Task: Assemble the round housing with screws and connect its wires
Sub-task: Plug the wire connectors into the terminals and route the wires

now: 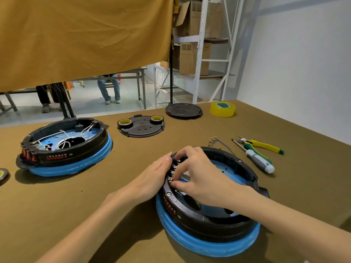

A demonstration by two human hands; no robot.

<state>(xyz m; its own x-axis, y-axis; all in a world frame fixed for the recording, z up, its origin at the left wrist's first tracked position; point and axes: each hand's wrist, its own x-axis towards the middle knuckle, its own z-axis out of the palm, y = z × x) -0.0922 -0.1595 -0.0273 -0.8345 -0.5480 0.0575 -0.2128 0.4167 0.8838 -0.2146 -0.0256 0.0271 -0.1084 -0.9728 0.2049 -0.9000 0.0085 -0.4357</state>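
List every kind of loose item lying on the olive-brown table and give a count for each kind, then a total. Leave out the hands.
Round housings with blue rims: 2
Flat black covers: 2
Tape rolls: 3
Screwdriver: 1
Pliers: 1
Loose wire bundle: 1
Total: 10

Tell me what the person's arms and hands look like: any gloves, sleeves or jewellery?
Both hands are bare: no gloves on the left hand or the right hand. Both forearms are uncovered as far as the picture's lower edge, so no sleeves show. No watch, bracelet or ring is visible on either wrist or on the fingers that show. The nails look short and unpainted. No cables, tape or markings on the arms.
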